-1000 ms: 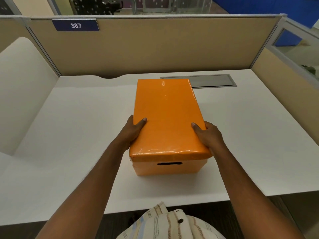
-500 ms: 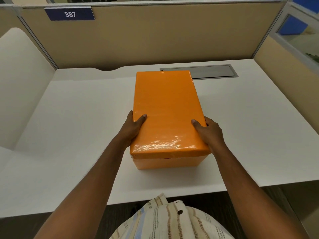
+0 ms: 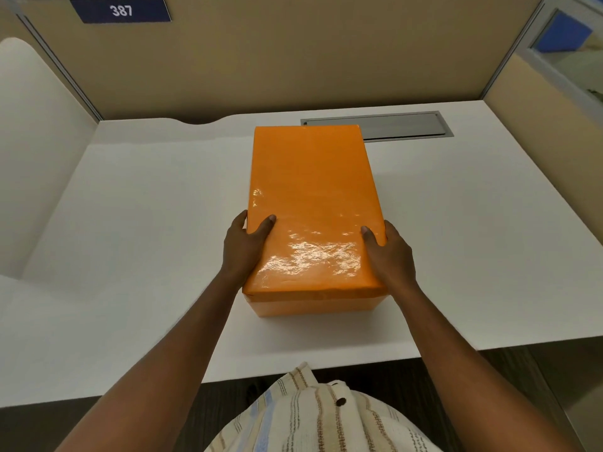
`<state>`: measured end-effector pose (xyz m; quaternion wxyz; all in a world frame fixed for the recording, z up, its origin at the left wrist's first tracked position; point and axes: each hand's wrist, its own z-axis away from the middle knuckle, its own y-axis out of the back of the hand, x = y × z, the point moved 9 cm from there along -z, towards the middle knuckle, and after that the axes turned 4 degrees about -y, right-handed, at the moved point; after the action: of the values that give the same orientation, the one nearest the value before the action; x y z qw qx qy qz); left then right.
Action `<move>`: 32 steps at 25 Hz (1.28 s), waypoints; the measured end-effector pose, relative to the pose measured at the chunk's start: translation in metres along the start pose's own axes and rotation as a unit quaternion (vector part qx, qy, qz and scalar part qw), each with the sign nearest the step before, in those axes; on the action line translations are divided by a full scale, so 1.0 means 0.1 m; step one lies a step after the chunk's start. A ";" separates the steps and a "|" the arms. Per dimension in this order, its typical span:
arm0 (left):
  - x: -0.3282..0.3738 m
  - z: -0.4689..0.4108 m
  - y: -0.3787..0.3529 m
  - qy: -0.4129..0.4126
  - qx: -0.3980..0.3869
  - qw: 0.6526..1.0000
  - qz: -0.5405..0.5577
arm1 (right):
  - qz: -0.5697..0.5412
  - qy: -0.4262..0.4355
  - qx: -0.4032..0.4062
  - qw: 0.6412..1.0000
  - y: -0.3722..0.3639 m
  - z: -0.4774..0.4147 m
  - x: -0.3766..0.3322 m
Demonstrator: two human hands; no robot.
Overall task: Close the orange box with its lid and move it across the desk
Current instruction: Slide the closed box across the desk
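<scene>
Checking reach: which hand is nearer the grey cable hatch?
Right. The right hand grips the orange box below the hatch; the left hand is farther left.

left grip (image 3: 245,247), right grip (image 3: 390,252) clamped

Bright, even indoor light falls from overhead onto a white tabletop (image 3: 130,223), which looks almost washed out left of the orange lid (image 3: 313,207). The glossy lid shows patchy white glare across its near half, strongest near the front edge. A soft, faint shadow spreads on the tabletop in front of the orange box (image 3: 313,308) and beneath the forearms. The wide-angle lens bends the partition walls (image 3: 293,60) outward behind the lid and stretches the arms toward the lower corners. The picture is fairly sharp at the lid, slightly soft toward the edges; the number plate (image 3: 120,10) stays readable.
</scene>
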<state>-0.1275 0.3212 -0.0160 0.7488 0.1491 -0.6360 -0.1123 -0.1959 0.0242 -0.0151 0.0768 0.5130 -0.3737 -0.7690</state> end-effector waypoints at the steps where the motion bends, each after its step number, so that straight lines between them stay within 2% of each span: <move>1: 0.01 -0.01 0.00 -0.013 -0.002 1.000 -0.001 | -0.003 0.003 -0.012 1.000 -0.03 -0.02 0.01; 5: -0.01 -0.03 -0.04 -0.026 -0.022 0.999 0.003 | -0.020 -0.024 -0.078 0.996 -0.15 -0.10 0.09; 10: -0.03 -0.09 -0.05 0.002 -0.041 0.999 -0.003 | 0.011 -0.045 -0.156 0.987 -0.15 -0.28 0.07; 14: 0.05 -0.23 -0.01 0.003 -0.039 0.999 -0.005 | 0.093 0.067 -0.104 0.988 -0.07 -0.53 -0.32; 17: 0.22 -0.37 0.00 -0.028 -0.052 0.998 -0.025 | 0.124 0.097 -0.092 0.983 -0.18 -0.66 -0.53; 21: 0.26 -0.44 -0.11 -0.056 -0.105 0.992 -0.034 | 0.156 0.110 -0.081 0.978 -0.28 -0.68 -0.54; 25: 0.20 -0.49 -0.11 -0.062 -0.088 0.994 0.005 | 0.155 0.101 -0.049 0.982 -0.26 -0.71 -0.52; 32: 0.15 -0.53 -0.13 -0.052 -0.083 0.995 -0.006 | 0.179 0.096 -0.033 0.978 -0.28 -0.72 -0.48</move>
<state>-0.0721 0.3083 -0.0144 0.7235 0.0844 -0.6619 -0.1767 -0.1056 0.0322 -0.0125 0.2661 0.5065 -0.4248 -0.7016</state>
